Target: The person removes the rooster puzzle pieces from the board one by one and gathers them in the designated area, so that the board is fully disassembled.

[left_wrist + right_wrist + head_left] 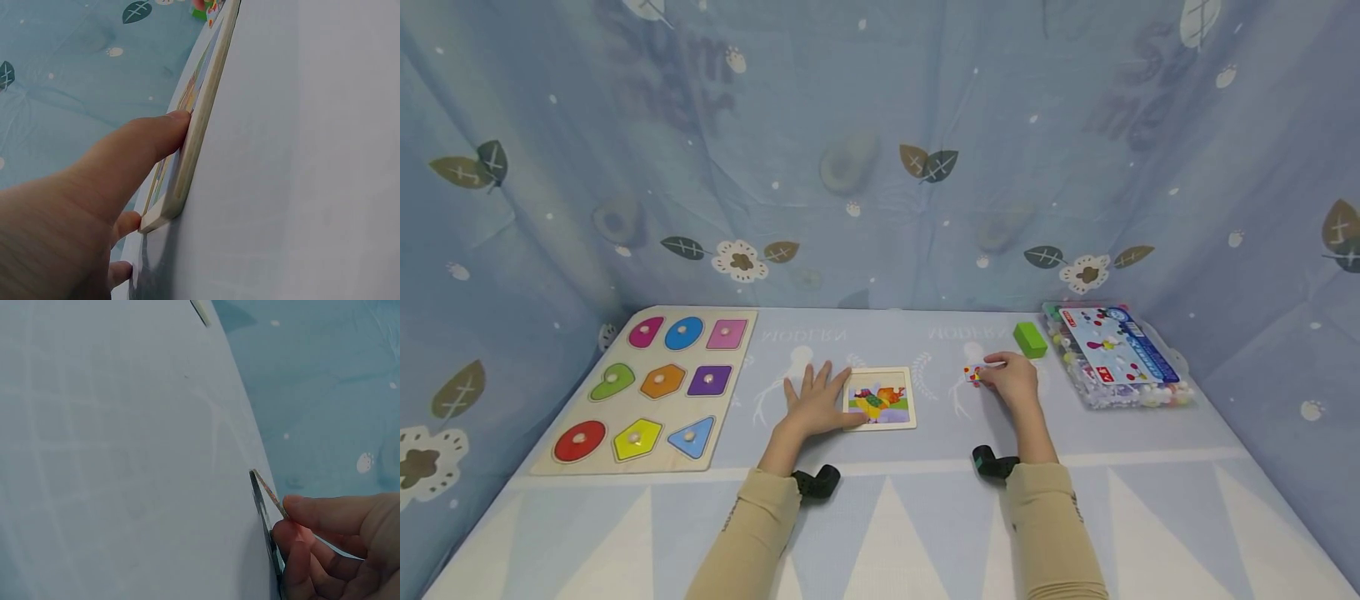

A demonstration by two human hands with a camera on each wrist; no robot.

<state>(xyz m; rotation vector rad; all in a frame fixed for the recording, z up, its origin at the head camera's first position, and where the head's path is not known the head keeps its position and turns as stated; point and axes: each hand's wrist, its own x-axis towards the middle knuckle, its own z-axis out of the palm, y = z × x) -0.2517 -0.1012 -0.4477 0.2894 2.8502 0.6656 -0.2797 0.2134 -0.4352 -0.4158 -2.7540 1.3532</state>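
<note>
A small wooden jigsaw puzzle board (913,398) lies mid-table, a colourful picture filling the lower part of its recess. Over its left side my left hand (815,403) spreads its fingers, the thumb lying across the near left corner. In the left wrist view that thumb (153,134) presses on the frame, and another fingertip sits at the board's edge. Right of the board, my right hand (1017,382) pinches a small puzzle piece (973,374) with red and yellow patches. The right wrist view shows the thin piece (270,492) tilted, close over the table.
On the left lies a large wooden shape board (688,400) with knobbed coloured shapes. A green block (1030,340) sits just beyond my right hand. Farther right is a clear plastic case (1078,379) of beads with a printed label. A patterned curtain (880,208) closes off the back.
</note>
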